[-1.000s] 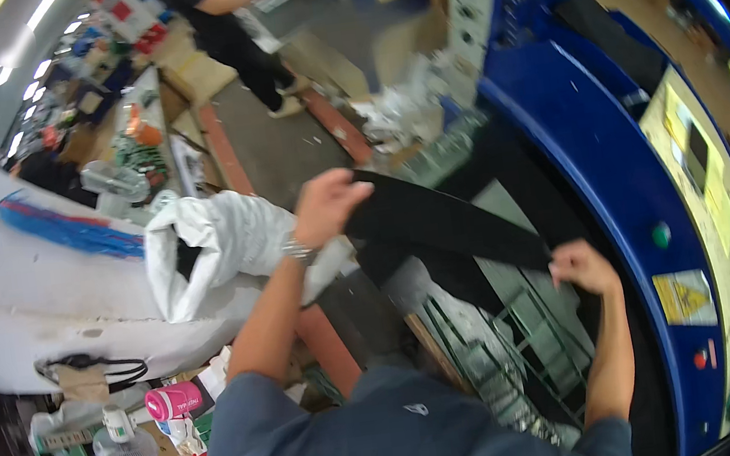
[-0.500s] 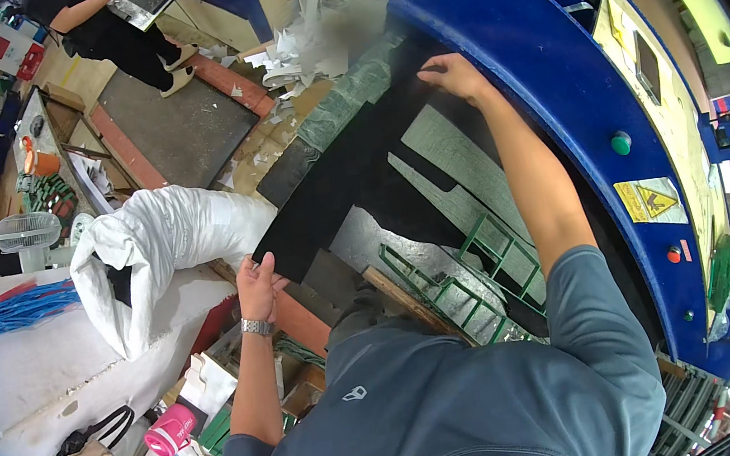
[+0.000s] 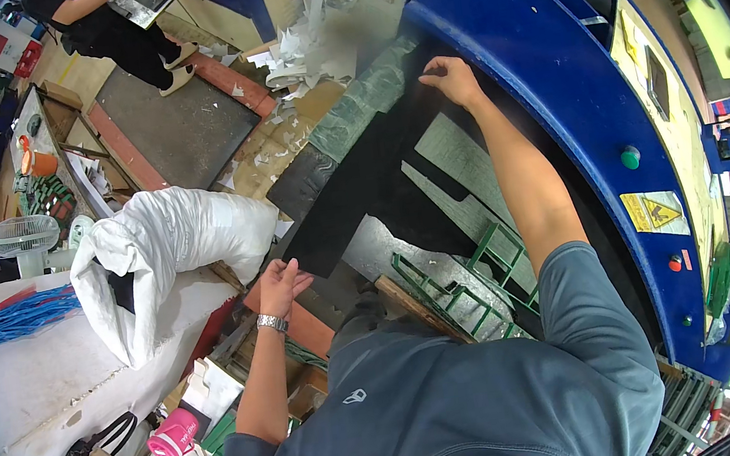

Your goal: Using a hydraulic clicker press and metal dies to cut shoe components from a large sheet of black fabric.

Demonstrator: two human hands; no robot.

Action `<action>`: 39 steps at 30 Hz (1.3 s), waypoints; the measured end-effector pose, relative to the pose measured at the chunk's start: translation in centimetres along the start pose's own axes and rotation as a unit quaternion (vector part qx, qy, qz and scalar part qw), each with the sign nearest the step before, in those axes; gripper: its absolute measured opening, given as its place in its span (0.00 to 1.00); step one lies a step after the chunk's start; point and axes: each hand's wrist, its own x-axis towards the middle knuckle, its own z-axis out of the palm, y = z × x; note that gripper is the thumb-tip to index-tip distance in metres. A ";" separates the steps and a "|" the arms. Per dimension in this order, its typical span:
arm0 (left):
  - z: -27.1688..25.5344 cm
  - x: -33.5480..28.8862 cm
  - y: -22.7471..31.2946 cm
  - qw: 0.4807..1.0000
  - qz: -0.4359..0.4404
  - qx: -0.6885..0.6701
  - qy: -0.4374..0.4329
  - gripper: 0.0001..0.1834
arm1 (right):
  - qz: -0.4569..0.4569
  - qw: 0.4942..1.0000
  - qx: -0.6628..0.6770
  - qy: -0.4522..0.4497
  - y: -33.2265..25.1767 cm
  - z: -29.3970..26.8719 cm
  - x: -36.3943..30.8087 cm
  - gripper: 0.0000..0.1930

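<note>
black strip [image 3: 348,198] is the work: it runs on a diagonal between the two hands, low end near the torso, far end up toward the blue machine [image 3: 533,39]. left hand [image 3: 279,291] has the near corner in a thumb-and-finger pinch. right hand [image 3: 452,81] is at the far end, fingers curled narrow; black on black there, so can't tell if it actually has the edge. also can't tell if the middle rests on anything or hangs clear. handling notes, my judgement: pinch right at the corners, keep even light tension, let both hands travel together so the strip doesn't twist or sag. looks thin, so a hard pull on one end would probably skew it. main snag risk is the green frame [image 3: 485,245] below, plus the wooden batten [image 3: 421,309] beside it; keep the near end lifted over those. pale grey surface [image 3: 455,148] next to the strip gives good contrast, use it to check the edge is straight. keep the right forearm off the machine rim. further out: white sack [image 3: 211,233] left of the strip, mouth gaping, by the white desk [image 3: 29,388]; paper scraps [image 3: 314,38] beyond.
</note>
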 end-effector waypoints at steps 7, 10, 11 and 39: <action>-1.4 0.3 1.7 0.987 0.011 0.163 0.004 0.17 | -0.002 0.998 0.026 -0.053 2.0 -1.0 1.1 0.09; -0.6 0.6 3.4 0.981 0.059 0.185 -0.009 0.17 | -0.041 0.994 -0.062 -0.079 1.3 -2.8 0.2 0.07; -0.3 0.4 3.9 0.979 0.081 0.187 -0.009 0.16 | -0.058 0.992 -0.095 -0.063 -1.0 -3.0 -0.5 0.07; 10.4 -10.8 12.5 0.811 0.393 0.300 -0.313 0.25 | -0.614 0.754 -0.184 -0.147 -48.1 -16.2 -34.3 0.09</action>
